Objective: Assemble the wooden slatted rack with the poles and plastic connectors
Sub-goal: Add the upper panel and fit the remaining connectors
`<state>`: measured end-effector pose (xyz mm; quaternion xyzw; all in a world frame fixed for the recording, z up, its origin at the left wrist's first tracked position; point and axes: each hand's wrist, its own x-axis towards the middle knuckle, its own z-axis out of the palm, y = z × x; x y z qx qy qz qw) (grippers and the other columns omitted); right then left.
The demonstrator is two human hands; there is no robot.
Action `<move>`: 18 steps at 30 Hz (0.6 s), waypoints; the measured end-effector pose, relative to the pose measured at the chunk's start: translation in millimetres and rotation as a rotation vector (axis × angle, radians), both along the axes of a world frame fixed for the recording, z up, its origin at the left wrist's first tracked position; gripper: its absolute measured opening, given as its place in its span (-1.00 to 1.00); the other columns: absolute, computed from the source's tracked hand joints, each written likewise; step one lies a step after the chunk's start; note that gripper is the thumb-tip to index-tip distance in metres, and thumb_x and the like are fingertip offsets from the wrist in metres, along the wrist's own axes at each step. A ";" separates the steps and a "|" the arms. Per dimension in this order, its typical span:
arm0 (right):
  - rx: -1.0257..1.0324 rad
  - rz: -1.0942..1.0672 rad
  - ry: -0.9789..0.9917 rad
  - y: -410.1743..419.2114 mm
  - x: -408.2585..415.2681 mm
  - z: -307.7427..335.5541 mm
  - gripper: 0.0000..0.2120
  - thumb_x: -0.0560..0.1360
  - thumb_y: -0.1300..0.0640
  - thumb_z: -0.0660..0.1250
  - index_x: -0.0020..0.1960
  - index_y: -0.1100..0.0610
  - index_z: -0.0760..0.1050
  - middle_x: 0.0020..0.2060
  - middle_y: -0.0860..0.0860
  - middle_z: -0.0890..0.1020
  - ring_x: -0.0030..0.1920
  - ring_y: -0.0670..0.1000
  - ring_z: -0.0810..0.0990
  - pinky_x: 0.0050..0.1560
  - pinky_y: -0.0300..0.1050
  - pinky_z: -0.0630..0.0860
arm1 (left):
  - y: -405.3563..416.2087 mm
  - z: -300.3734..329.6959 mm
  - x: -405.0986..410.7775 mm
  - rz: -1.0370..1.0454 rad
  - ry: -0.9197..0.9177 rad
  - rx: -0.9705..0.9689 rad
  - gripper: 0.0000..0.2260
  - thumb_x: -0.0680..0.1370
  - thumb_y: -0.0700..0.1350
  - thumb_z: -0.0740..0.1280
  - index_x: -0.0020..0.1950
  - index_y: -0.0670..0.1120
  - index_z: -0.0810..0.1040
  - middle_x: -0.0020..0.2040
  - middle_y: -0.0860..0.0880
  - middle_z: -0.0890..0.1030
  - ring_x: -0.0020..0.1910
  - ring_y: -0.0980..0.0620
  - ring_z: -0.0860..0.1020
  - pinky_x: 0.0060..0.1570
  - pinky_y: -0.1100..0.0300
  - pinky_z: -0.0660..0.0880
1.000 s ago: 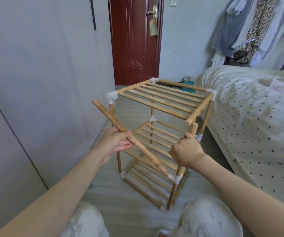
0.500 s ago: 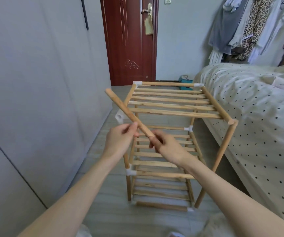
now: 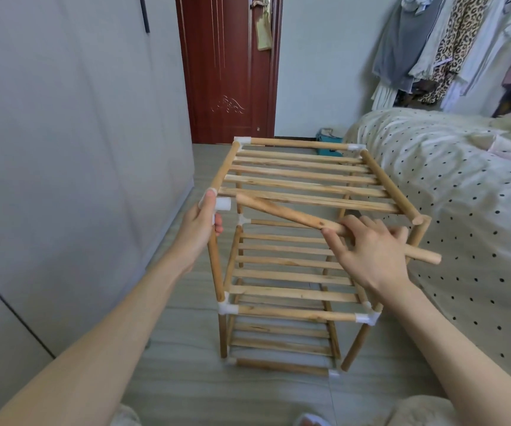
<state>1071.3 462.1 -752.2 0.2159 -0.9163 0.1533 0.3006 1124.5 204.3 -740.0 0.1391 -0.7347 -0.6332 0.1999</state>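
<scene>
The left hand [image 3: 200,224] grips the rack [image 3: 306,192] at its near-left corner connector [image 3: 223,204]; the right hand [image 3: 368,250] holds 1 loose pole [image 3: 282,212], seemingly just short of that connector.

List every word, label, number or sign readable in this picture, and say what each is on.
None can be read.
The yellowish tag hanging from the door handle: any print on it is too blurred to read.
The wooden rack, its plastic connectors and the loose pole: no print shows.
</scene>
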 end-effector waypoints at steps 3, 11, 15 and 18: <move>0.036 0.005 0.081 5.0 -3.7 -0.3 -0.54 0.47 -0.28 0.00 -0.15 0.00 0.53 -0.30 -0.06 0.54 -0.19 0.06 0.52 -0.13 -0.11 0.01 | 1.6 0.4 -1.8 -0.010 0.006 0.011 -0.69 0.63 0.14 0.02 -0.04 0.01 0.46 -0.27 -0.03 0.42 -0.25 0.04 0.43 -0.03 0.05 0.45; 0.023 0.079 0.180 0.0 -10.8 9.4 -0.56 0.47 -0.24 0.06 -0.14 0.04 0.56 -0.28 -0.02 0.59 -0.20 0.08 0.55 -0.14 -0.11 0.01 | 0.7 1.0 -1.5 -0.011 0.001 0.022 -0.70 0.64 0.12 0.02 -0.04 0.02 0.47 -0.29 -0.04 0.43 -0.26 0.04 0.44 -0.03 0.06 0.46; 0.048 0.126 0.206 0.6 -19.7 17.5 -0.56 0.48 -0.23 0.07 -0.15 0.07 0.54 -0.28 0.00 0.57 -0.20 0.09 0.53 -0.06 0.01 0.24 | -0.8 1.9 -2.1 -0.021 -0.011 0.034 -0.71 0.64 0.11 0.02 0.00 0.01 0.47 -0.30 -0.04 0.44 -0.28 0.05 0.44 -0.06 0.07 0.45; 0.099 0.141 0.271 1.5 -29.9 34.7 -0.56 0.47 -0.22 0.09 -0.15 0.11 0.55 -0.27 0.02 0.57 -0.17 0.13 0.54 -0.05 0.05 0.27 | -2.2 1.6 -2.4 -0.030 -0.018 0.026 -0.71 0.64 0.11 0.02 0.01 0.01 0.47 -0.31 -0.03 0.44 -0.30 0.05 0.44 -0.08 0.08 0.45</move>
